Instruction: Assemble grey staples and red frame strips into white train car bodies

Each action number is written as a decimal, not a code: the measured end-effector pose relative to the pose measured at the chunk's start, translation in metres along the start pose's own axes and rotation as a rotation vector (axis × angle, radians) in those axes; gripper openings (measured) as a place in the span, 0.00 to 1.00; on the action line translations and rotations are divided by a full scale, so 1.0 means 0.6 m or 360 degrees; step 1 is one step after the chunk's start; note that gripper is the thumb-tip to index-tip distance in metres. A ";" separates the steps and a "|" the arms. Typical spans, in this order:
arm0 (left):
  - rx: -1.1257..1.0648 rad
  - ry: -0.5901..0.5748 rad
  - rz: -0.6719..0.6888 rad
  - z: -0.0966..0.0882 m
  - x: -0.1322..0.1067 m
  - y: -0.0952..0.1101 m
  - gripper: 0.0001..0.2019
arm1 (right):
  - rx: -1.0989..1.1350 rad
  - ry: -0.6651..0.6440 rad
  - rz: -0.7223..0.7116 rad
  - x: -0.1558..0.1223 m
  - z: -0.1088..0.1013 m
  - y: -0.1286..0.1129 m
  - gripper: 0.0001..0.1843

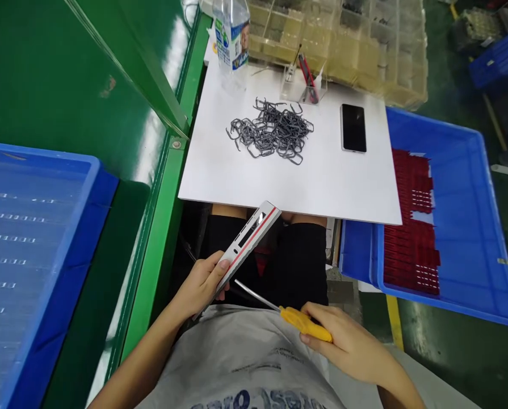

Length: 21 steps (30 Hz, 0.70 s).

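Note:
My left hand [205,281] grips the lower end of a long, narrow white panel [247,238] with a red stripe and a dark slot. The panel slants up over my lap, and its upper end reaches the near edge of the white table. Closed around the yellow handle of a screwdriver [302,322] is my right hand [343,339]. The metal shaft points up and left, its tip close to the panel but apart from it. On the table beyond lies a pile of dark grey bent clips [277,130].
A plastic bottle [232,40], a small clear tool holder [303,85] and a phone [353,128] stand or lie on the white table [322,182]. Behind them is a compartment box [343,45]. A blue bin [462,227] with dark red parts sits right; a blue tray [36,250] is left.

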State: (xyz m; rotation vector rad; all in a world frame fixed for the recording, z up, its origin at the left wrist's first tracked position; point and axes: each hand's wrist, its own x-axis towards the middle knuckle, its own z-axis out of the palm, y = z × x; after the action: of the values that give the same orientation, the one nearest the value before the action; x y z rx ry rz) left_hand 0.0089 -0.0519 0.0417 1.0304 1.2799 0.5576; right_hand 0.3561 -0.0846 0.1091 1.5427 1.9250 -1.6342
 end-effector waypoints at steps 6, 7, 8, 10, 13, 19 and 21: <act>0.0021 -0.0009 -0.0036 -0.004 0.000 0.000 0.34 | 0.0086 0.0260 0.0050 0.007 -0.006 0.007 0.23; 0.0017 0.0003 -0.0047 -0.006 0.000 0.000 0.34 | 0.0076 0.0249 0.0041 0.007 -0.006 0.007 0.23; 0.0014 0.0011 -0.0057 -0.007 0.000 0.000 0.34 | 0.0046 0.0185 0.0022 0.008 -0.004 0.004 0.21; 0.0019 0.0011 -0.0060 -0.008 -0.001 -0.001 0.34 | -0.0049 -0.0040 -0.0029 0.010 0.003 -0.004 0.16; 0.0046 -0.0014 -0.0040 -0.008 -0.001 -0.001 0.32 | -0.0092 -0.0154 -0.0034 0.015 0.011 -0.014 0.13; 0.0073 -0.0006 -0.0074 -0.007 -0.002 -0.001 0.32 | -0.0131 -0.0121 -0.0030 0.018 0.008 -0.014 0.14; 0.0085 -0.0013 -0.0068 -0.006 -0.001 0.000 0.32 | -0.0164 -0.0251 -0.0066 0.016 0.009 -0.015 0.11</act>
State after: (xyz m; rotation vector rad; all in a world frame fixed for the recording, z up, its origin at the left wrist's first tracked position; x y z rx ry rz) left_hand 0.0051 -0.0515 0.0423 1.0461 1.3124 0.4883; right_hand 0.3426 -0.0820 0.1062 1.3032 1.9366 -1.5934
